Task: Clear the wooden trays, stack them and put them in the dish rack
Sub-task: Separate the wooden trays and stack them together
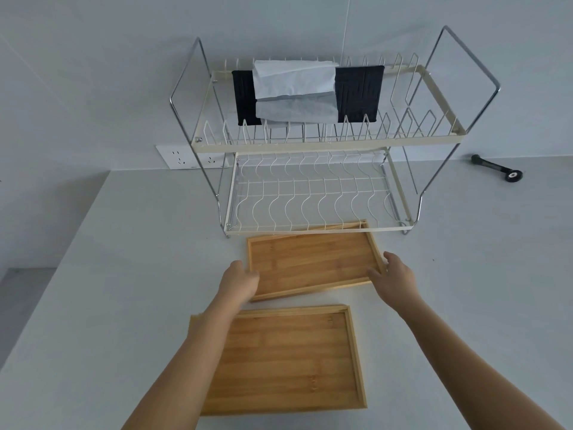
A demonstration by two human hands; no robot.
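An empty wooden tray (310, 259) is held a little above the white counter, just in front of the dish rack (310, 226). My left hand (238, 279) grips its left edge and my right hand (392, 276) grips its right front corner. Behind it, a second wooden tray (347, 226) shows only as a strip at the rack's lower front bar. A third empty wooden tray (288, 361) lies flat on the counter near me, partly under my left forearm. The rack's lower tier holds nothing.
The rack's upper tier holds a black cloth (359, 91) and folded white and grey cloths (294, 80). A black tool (496, 167) lies on the counter at the far right. A wall socket (183, 157) sits behind the rack's left leg.
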